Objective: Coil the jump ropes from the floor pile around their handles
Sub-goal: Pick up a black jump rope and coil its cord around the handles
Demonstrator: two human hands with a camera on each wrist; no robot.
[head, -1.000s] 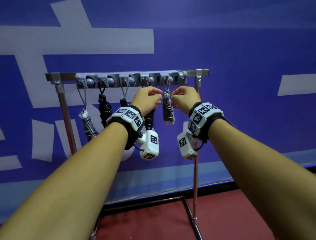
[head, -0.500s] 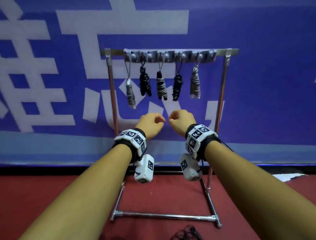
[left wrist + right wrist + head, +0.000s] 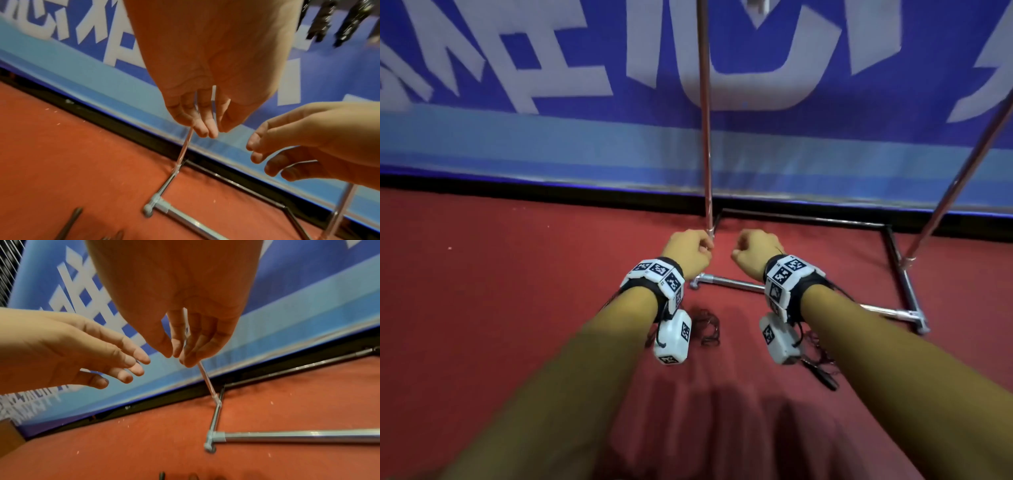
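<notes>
**Hands lowered from rack to floor**

Lowered from the hanging coils, both hands are now held over the rack base [image 3: 726, 283]. Tangled jump ropes [image 3: 707, 327] lie on red floor beneath the wrists. Left hand [image 3: 688, 250] and right hand [image 3: 755, 250] are loosely curled, empty, with open floor leftward.

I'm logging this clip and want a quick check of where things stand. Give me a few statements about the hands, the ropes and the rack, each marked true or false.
1. Both hands are empty. True: the left hand and right hand hold nothing.
2. A tangle of jump ropes lies on the red floor. True.
3. The right hand grips a rope handle. False: a black handle lies on the floor.
4. The metal rack lies tipped over. False: its posts stand upright.
</notes>
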